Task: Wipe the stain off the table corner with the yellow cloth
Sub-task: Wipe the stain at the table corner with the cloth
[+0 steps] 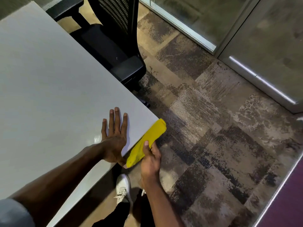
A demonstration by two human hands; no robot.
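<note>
A folded yellow cloth [147,141] lies along the near edge of the white table [49,79], reaching up to its right corner. My right hand [150,159] grips the cloth's lower part from the floor side, thumb on top. Flat on the tabletop just left of the cloth rests my left hand [114,136], fingers spread and holding nothing. The cloth covers the table corner, so no stain shows.
A black office chair [114,38] stands tucked against the table's far right side. Patchy carpet [213,128] fills the floor to the right. Glass partitions with metal frames [246,71] run behind it. My white shoe [123,187] is below the table edge.
</note>
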